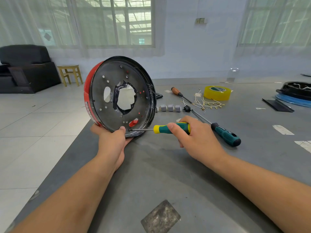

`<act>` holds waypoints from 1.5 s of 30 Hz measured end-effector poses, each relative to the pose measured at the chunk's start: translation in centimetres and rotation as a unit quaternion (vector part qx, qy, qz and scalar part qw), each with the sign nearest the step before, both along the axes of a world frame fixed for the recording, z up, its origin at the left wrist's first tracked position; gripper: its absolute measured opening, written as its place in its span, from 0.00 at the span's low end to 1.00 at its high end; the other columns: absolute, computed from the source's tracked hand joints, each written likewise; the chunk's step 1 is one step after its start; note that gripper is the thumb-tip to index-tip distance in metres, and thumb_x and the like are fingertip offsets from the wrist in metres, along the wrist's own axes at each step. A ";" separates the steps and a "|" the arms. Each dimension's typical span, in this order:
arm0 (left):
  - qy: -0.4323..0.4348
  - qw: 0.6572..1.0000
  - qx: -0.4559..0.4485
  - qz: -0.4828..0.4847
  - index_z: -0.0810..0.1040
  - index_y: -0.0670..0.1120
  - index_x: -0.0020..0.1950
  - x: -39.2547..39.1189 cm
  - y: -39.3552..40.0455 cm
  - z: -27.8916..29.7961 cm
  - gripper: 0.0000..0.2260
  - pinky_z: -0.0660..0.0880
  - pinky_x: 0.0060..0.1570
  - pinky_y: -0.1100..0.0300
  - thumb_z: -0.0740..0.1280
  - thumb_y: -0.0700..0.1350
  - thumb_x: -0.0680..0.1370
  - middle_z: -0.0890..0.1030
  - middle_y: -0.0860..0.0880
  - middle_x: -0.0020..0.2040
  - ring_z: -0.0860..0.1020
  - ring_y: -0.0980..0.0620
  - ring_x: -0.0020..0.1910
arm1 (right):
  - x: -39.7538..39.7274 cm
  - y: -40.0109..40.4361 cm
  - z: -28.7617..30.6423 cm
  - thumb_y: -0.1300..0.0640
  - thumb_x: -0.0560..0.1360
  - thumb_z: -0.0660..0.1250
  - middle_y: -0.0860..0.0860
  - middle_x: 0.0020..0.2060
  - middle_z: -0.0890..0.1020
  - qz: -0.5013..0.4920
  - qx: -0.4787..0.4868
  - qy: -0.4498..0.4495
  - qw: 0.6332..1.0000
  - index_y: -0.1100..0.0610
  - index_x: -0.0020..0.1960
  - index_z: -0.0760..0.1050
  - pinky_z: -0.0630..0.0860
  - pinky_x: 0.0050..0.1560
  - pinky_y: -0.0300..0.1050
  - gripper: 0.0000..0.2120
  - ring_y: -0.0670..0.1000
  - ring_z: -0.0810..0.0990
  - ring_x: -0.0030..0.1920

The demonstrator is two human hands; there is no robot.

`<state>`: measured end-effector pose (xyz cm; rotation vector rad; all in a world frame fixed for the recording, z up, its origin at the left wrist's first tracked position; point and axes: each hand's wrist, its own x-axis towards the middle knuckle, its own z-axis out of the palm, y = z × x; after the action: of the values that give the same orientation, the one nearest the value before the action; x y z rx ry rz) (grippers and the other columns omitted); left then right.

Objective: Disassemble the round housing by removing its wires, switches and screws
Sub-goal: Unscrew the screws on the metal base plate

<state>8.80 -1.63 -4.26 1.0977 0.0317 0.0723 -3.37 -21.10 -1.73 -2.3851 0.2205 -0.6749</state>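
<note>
The round housing (107, 88), black inside with a red outer wall, stands on its edge at the table's left side, its open face turned toward me. My left hand (112, 140) grips its lower rim from below, thumb on the inside. My right hand (193, 137) grips a screwdriver (168, 128) with a green and yellow handle; the tip touches a screw (130, 130) at the housing's bottom inner edge. Three grey switches (170, 107) and a heap of loose wires (207, 103) with brass terminals lie on the table behind.
A second green screwdriver (225, 134) lies right of my right hand, an orange-handled one (176, 91) farther back. A yellow tape roll (217, 93) and a black and blue housing (296, 93) sit at the far right. The grey table's (168, 174) left edge runs diagonally; tiled floor beyond.
</note>
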 end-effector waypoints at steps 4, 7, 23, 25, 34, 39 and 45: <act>0.004 1.000 -0.011 -0.003 0.63 0.55 0.57 -0.1 0.3 0.3 0.22 0.87 0.40 0.51 0.60 0.27 0.83 0.77 0.52 0.61 0.87 0.53 0.44 | -0.3 0.2 0.2 0.34 0.78 0.62 0.46 0.31 0.83 0.034 -0.015 -0.011 0.999 0.47 0.51 0.74 0.77 0.35 0.44 0.16 0.45 0.81 0.34; 0.011 1.000 -0.007 -0.005 0.62 0.53 0.62 0.0 0.5 0.2 0.21 0.87 0.40 0.51 0.60 0.27 0.83 0.77 0.52 0.60 0.85 0.50 0.51 | -0.5 0.0 0.6 0.38 0.79 0.65 0.49 0.34 0.81 0.051 -0.078 -0.036 0.995 0.49 0.56 0.74 0.73 0.37 0.44 0.16 0.48 0.77 0.34; 0.024 1.000 0.007 -0.015 0.63 0.50 0.68 0.1 0.6 0.1 0.22 0.86 0.38 0.51 0.63 0.28 0.83 0.77 0.47 0.67 0.84 0.47 0.54 | -1.6 0.3 1.6 0.53 0.82 0.66 0.53 0.51 0.77 0.197 -0.295 -0.160 0.921 0.55 0.63 0.78 0.73 0.50 0.43 0.12 0.52 0.75 0.47; 0.025 1.000 0.002 -0.012 0.64 0.51 0.68 0.1 0.5 0.1 0.22 0.86 0.36 0.53 0.63 0.28 0.83 0.77 0.48 0.65 0.84 0.48 0.53 | -2.0 0.7 1.8 0.44 0.84 0.57 0.48 0.45 0.79 0.151 -0.279 -0.144 0.937 0.52 0.66 0.74 0.75 0.42 0.50 0.18 0.51 0.77 0.42; 0.016 1.000 -0.002 -0.007 0.63 0.52 0.66 -0.1 0.5 0.1 0.22 0.87 0.40 0.50 0.63 0.28 0.83 0.76 0.49 0.66 0.84 0.48 0.54 | -0.5 3.0 1.5 0.46 0.80 0.64 0.51 0.32 0.83 0.044 0.327 -0.008 0.944 0.48 0.54 0.73 0.71 0.26 0.42 0.07 0.48 0.77 0.28; 0.007 1.000 -0.002 -0.011 0.63 0.51 0.66 0.0 0.5 0.0 0.21 0.86 0.37 0.53 0.62 0.28 0.83 0.77 0.52 0.62 0.86 0.52 0.48 | -0.3 2.6 1.8 0.37 0.80 0.64 0.51 0.25 0.78 0.027 0.382 0.066 0.921 0.56 0.53 0.72 0.66 0.24 0.39 0.21 0.47 0.69 0.22; -0.001 1.000 0.020 -0.010 0.62 0.54 0.63 0.1 0.5 -0.1 0.22 0.87 0.43 0.49 0.63 0.29 0.83 0.76 0.54 0.61 0.84 0.50 0.54 | -1.0 0.9 2.8 0.41 0.81 0.65 0.48 0.33 0.82 0.101 0.052 0.020 0.993 0.46 0.53 0.70 0.69 0.29 0.35 0.09 0.43 0.75 0.30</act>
<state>8.93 -1.15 -4.41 1.1373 0.0174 0.0553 -4.35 -20.16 1.08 -2.2839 0.0285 -0.5083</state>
